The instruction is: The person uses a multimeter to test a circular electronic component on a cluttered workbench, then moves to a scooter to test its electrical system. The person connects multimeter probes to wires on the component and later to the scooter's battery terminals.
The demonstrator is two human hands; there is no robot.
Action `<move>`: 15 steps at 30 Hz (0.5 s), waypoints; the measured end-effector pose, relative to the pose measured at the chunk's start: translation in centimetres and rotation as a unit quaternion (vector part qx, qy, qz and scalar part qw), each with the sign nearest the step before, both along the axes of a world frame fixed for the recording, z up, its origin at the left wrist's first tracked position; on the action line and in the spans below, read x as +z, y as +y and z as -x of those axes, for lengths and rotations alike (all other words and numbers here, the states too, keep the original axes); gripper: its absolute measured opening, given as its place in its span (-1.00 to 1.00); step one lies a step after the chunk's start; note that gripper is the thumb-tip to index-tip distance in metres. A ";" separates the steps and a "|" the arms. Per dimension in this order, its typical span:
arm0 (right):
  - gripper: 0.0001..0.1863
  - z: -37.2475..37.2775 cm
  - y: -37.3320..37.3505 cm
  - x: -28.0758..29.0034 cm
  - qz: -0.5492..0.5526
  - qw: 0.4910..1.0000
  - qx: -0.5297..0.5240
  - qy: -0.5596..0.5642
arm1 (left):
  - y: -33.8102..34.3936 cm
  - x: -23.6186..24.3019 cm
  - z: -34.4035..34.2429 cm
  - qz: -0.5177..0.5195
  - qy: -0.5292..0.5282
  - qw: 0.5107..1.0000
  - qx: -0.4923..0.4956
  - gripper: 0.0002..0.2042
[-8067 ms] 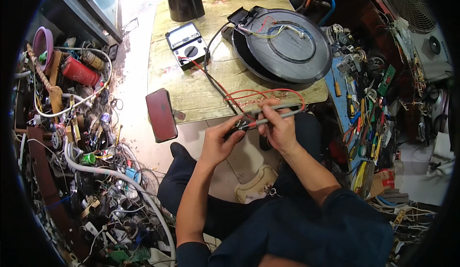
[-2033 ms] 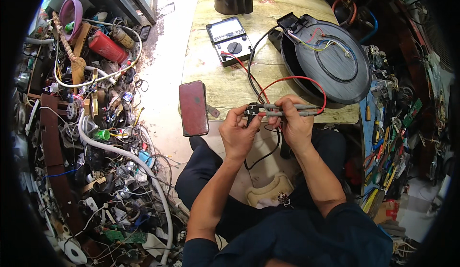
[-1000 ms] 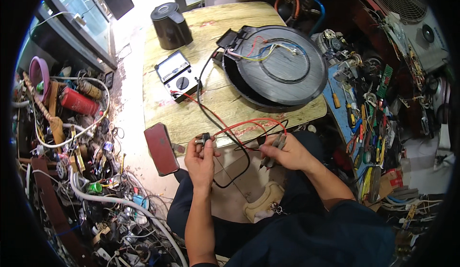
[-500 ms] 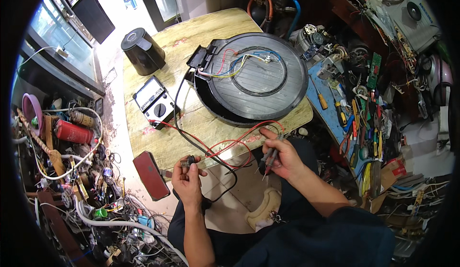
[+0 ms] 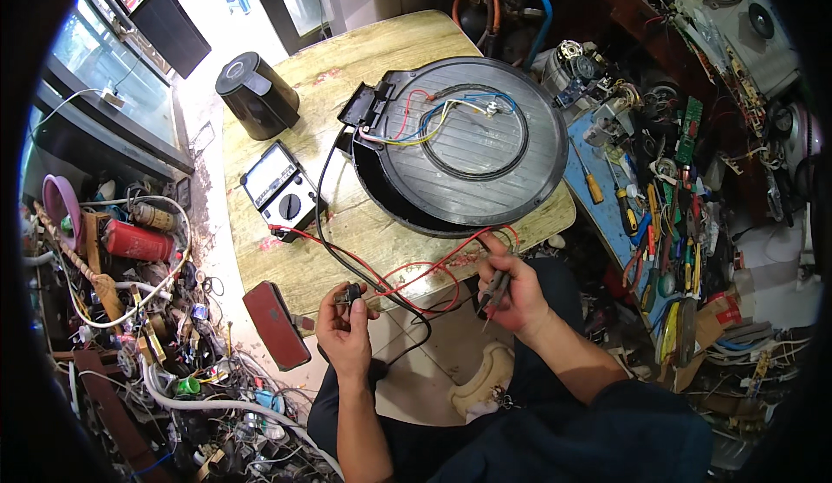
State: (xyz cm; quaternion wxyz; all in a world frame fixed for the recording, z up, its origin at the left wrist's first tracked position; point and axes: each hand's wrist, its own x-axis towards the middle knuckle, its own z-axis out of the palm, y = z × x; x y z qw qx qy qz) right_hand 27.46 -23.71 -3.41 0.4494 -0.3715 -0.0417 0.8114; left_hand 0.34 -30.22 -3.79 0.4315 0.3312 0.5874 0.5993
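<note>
My left hand (image 5: pixel 344 337) grips a small black plug (image 5: pixel 350 295) at the end of a black cord, just off the wooden table's (image 5: pixel 322 75) near edge. My right hand (image 5: pixel 514 290) holds two slim meter probes (image 5: pixel 494 287), their red and black leads (image 5: pixel 407 275) looping back across the table to an analog multimeter (image 5: pixel 279 190). A round black appliance (image 5: pixel 464 140) lies upside down on the table, its base open with coloured wires showing. The black cord runs from that appliance to the plug.
A black kettle-like pot (image 5: pixel 256 94) stands at the table's far left. A dark red case (image 5: pixel 276 323) hangs off the near left corner. Tangled cables and parts (image 5: pixel 147 310) fill the floor on the left; a blue bench with hand tools (image 5: pixel 641 214) is on the right.
My hands, together on the probes at the table edge two seconds ago, have separated. The left now holds the plug, the right keeps both probes. My head turned, shifting the table in view.
</note>
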 end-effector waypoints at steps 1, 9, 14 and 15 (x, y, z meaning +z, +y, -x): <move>-0.40 -0.2 0.2 -0.1 -0.010 1.000 0.000 0.001 | 0.0 -0.1 0.2 0.003 0.009 1.000 -0.003 -0.67; -0.24 -1.6 2.6 0.1 -0.055 0.997 -0.025 0.044 | 1.3 0.5 0.4 -0.010 0.032 0.999 -0.008 -0.64; -0.48 -2.1 -0.1 -0.5 -0.090 0.991 0.063 -0.076 | 1.9 0.5 0.5 -0.004 -0.003 1.000 0.018 -0.60; -0.54 -2.6 -0.5 -0.2 -0.113 0.981 0.106 -0.114 | 1.8 0.0 0.7 -0.009 -0.015 0.999 0.028 -0.60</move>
